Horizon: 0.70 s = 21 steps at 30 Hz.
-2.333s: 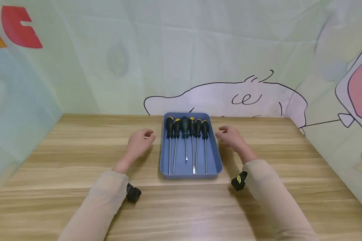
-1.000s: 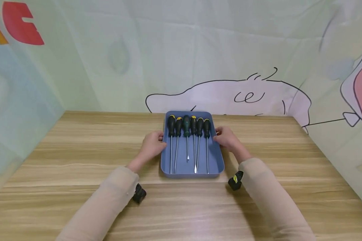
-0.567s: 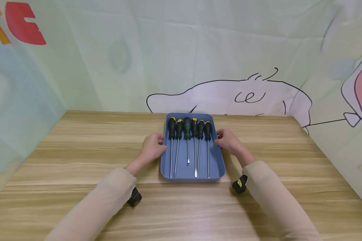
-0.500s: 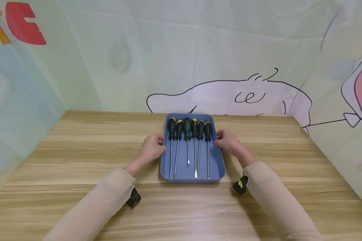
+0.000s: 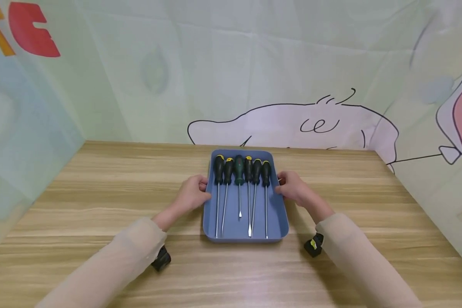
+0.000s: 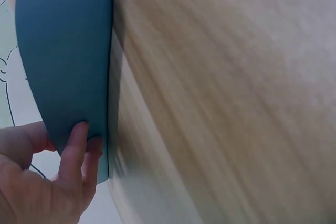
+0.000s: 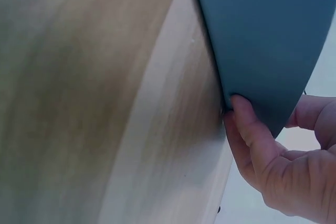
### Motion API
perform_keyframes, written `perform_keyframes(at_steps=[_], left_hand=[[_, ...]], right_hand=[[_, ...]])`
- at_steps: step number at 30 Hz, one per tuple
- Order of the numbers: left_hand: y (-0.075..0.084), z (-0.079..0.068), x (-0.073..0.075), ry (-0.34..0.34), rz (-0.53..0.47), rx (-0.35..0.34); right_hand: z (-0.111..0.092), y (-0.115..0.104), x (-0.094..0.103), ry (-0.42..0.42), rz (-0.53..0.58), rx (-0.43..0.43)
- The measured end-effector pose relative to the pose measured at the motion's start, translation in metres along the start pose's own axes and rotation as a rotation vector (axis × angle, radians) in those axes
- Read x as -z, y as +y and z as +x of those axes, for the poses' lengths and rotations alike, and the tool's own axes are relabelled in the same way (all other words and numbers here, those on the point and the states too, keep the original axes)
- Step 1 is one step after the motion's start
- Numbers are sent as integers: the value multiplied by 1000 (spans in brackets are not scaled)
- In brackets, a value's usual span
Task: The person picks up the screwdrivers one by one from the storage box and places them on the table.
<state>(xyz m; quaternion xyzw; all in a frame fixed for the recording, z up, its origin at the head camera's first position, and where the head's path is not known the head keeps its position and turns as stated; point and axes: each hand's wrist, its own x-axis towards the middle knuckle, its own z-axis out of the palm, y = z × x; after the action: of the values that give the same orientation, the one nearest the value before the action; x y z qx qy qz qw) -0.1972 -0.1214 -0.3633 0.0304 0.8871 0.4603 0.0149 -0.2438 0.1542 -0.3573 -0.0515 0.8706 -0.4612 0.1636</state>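
Left hand [image 5: 191, 193] and right hand [image 5: 294, 189] grip, pinching opposite sides of the tray [image 5: 245, 240] at the counter [image 5: 223, 273]; uneven pulling could tilt it, sending loose screwdrivers [image 5: 239, 171] sliding

Pale cartoon backdrop [image 5: 231, 77] behind wood-grain tabletop [image 5: 119, 188]

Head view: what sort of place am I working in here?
Probably a staged tabletop work corner rather than a real workshop: a wood-grain table is closed in by a creased, cartoon-printed backdrop, with a blue tray holding six screwdrivers.
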Motion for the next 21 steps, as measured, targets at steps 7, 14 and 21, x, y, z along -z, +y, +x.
perform_keyframes(at_steps=[7, 14, 21], left_hand=[[-1, -4, 1, -29, -51, 12], [1, -12, 0, -36, -67, 46], [1, -19, 0, -50, -101, 43]], right_hand=[[-5, 3, -1, -10, -9, 7], [-9, 4, -1, -22, -3, 16], [-16, 4, 0, -40, -29, 8]])
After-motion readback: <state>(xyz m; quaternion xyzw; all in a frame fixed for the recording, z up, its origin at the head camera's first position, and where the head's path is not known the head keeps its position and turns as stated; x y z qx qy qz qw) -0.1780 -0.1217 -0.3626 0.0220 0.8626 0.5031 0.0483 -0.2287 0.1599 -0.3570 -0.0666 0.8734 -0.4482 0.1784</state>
